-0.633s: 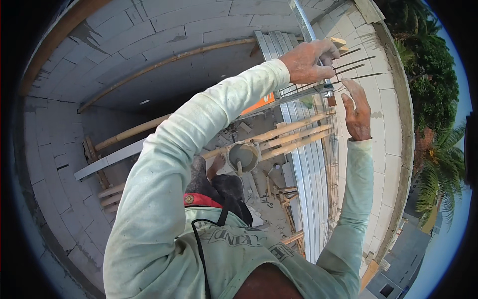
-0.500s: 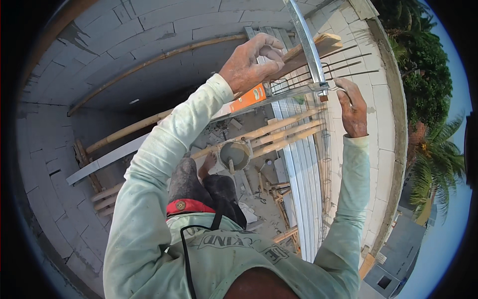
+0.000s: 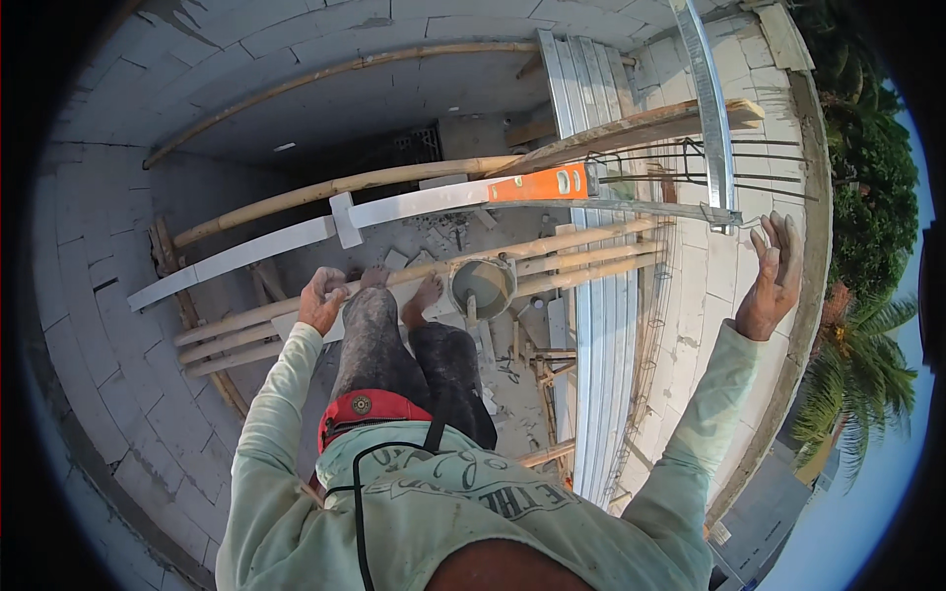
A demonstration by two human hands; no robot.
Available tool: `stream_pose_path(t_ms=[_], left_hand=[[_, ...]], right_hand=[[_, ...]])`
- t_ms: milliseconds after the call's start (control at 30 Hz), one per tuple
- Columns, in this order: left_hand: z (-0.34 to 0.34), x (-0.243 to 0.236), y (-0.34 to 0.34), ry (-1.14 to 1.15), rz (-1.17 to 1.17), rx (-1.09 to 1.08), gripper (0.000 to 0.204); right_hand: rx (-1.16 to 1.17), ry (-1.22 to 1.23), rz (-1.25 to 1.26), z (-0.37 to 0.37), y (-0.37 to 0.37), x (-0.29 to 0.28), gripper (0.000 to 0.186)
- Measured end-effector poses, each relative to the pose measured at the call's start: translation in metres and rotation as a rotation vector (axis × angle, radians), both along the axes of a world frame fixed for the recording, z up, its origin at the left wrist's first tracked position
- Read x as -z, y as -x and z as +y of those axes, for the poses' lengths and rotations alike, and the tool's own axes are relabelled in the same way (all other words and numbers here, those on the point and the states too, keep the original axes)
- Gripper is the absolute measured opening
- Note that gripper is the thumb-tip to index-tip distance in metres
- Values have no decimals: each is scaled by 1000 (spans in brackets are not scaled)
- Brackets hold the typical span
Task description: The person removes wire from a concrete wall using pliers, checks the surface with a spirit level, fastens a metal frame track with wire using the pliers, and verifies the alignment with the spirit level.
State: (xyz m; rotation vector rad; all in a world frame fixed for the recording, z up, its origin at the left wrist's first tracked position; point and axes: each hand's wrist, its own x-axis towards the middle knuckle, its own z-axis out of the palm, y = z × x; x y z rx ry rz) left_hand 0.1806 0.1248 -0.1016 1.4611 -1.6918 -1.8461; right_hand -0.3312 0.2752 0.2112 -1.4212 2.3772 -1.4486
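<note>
My right hand (image 3: 772, 281) is raised at the right with its fingers apart. Its fingertips are beside a thin bent wire (image 3: 757, 223) at the end of a flat metal channel (image 3: 660, 208); I cannot tell if they touch. A galvanized metal stud (image 3: 711, 108) meets the channel there. An orange spirit level (image 3: 537, 185) lies along the row, in line with a narrow strip of white blocks (image 3: 261, 246). Lower left, my left hand (image 3: 323, 300) is loosely closed above the bamboo poles (image 3: 232, 325), with nothing visible in it.
A bucket of grey mortar (image 3: 483, 288), with a handle sticking out, stands by my bare feet on the poles. Rebar ends (image 3: 759, 179) and a wooden plank (image 3: 631, 133) jut at the upper right. Corrugated metal sheets (image 3: 603, 364) run downward beside the block wall (image 3: 690, 325). Rubble lies far below.
My left hand has dropped down and left, away from the plank and spirit level. My right hand stays near the wire end. The view has shifted, revealing more of the block strip.
</note>
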Motion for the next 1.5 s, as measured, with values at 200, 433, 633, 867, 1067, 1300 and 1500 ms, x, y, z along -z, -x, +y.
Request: stream_pose_path(t_ms=[200,433,633,867,1067,1300,1500], left_hand=[[43,45,-42,-58,-220,-22,36],[63,101,-8,-48,-282,90,32],[73,167,15,138,-212,201,31],[55,218,59,210,-127,303,31],[47,214,68,166,-313,488,34],[45,218,72,206,-308,508,36],[30,224,66,221,-288,518,37]], right_hand=[[434,290,-352,48,0,70,55],[473,-540,-877,132,-170,324,42],[63,-1084,-364,135,-293,433,47],[-17,-1156,-294,113,-293,490,59],[-55,-1248,-324,107,-288,488,60],[-72,-1208,-283,111,-284,492,58],[-87,-1150,-277,98,-290,496,56]])
